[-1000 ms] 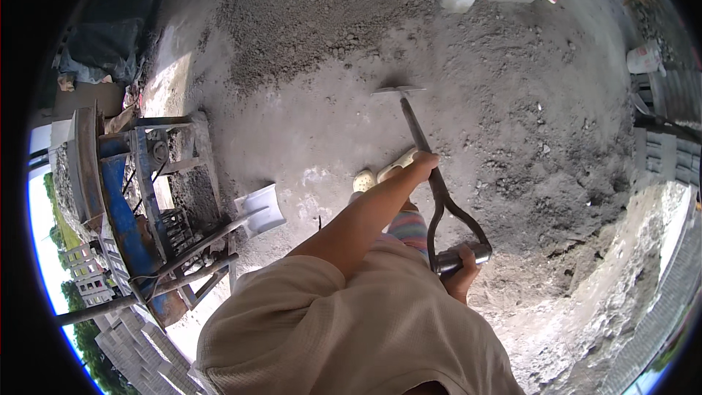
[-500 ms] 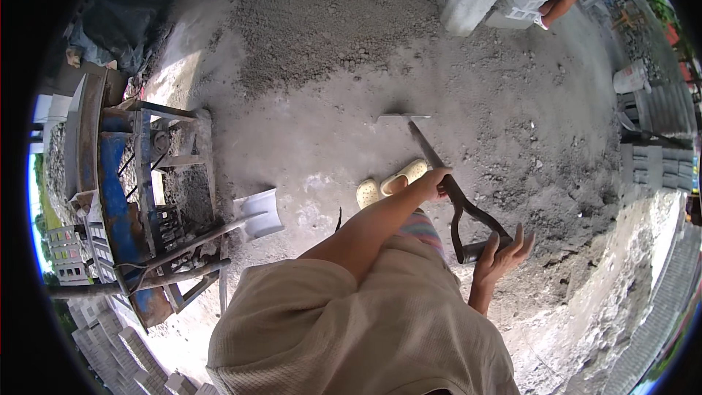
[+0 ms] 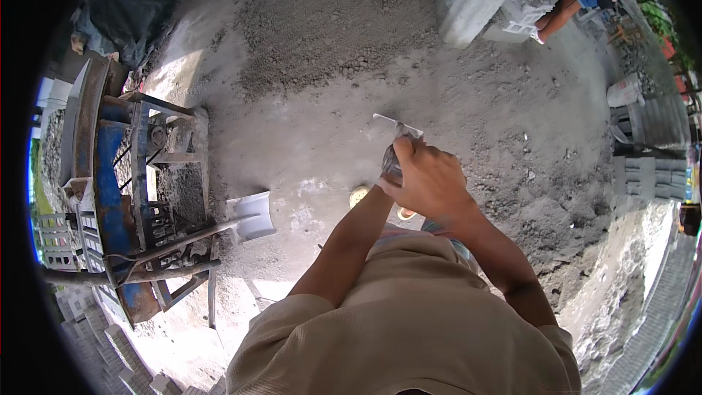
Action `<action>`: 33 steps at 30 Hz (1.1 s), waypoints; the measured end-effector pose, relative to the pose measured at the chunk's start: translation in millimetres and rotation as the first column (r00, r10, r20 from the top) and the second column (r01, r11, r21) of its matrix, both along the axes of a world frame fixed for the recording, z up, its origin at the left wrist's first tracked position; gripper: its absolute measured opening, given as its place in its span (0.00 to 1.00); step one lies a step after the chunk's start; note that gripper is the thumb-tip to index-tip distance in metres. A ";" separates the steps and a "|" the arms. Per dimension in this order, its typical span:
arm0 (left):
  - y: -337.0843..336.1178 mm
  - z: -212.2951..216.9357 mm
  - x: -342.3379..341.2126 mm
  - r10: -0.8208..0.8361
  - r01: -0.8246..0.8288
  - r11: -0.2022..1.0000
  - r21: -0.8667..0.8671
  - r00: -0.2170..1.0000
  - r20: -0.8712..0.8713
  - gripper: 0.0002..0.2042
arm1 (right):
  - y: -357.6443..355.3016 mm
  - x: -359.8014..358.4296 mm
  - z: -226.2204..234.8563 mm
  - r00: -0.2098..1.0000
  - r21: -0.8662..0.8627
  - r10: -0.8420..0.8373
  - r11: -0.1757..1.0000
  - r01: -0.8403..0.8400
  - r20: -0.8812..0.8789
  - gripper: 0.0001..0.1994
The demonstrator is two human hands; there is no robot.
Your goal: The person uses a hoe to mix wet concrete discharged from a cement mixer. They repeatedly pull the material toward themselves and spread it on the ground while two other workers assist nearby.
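A shovel stands steeply in front of me, its pale blade edge (image 3: 385,118) on the grey ground and its dark handle (image 3: 393,159) toward me. My right hand (image 3: 431,174) is closed around the handle's upper end, knuckles up. Under it, my left hand (image 3: 385,189) reaches to the same shovel; its fingers are mostly hidden, but it stays at the shaft it was gripping. Pale clogs (image 3: 358,195) show just below my hands, partly covered by my arms.
At left, a second shovel (image 3: 252,216) leans on a rusty blue metal frame (image 3: 110,153). Loose grey gravel (image 3: 314,29) spreads ahead. Concrete blocks (image 3: 474,11) lie at the upper right, near another person's leg (image 3: 559,23). A white bucket (image 3: 624,91) and stacked grey blocks (image 3: 654,178) are farther right.
My right hand, fingers spread at the handle before, has closed on it. The handle has swung left and forward, more upright, and my left hand has moved left with it.
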State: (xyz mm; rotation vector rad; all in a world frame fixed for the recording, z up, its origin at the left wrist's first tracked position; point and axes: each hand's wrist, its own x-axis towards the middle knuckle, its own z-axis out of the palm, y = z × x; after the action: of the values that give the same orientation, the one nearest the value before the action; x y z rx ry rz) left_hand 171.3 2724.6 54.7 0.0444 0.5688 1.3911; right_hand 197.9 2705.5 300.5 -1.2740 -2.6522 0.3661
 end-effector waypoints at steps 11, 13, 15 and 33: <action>102.1 -57.7 86.0 0.194 0.100 0.838 -0.537 0.864 0.464 0.11 | 95.1 158.7 29.2 0.983 -0.577 0.007 0.809 -0.114 -0.185 0.22; 134.6 -42.4 151.6 0.318 0.002 0.834 -0.551 0.815 0.484 0.09 | 132.2 220.8 25.1 0.957 -0.616 -0.194 0.787 0.021 -0.215 0.20; 165.4 -23.6 202.0 0.349 0.021 0.849 -0.527 0.726 0.592 0.06 | 159.5 270.1 41.2 0.905 -0.736 -0.359 0.672 0.081 -0.227 0.19; 129.7 -6.7 232.2 0.297 0.036 0.945 -0.325 0.319 0.900 0.07 | 101.7 237.8 -4.5 0.896 -0.833 -0.106 0.428 -0.350 -0.431 0.29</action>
State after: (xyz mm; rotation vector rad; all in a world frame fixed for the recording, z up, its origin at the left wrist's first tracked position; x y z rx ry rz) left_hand 403.4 2854.3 48.0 -1.0655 -0.2757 1.2076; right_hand 435.7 2807.1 296.0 -0.9365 -2.0863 2.0710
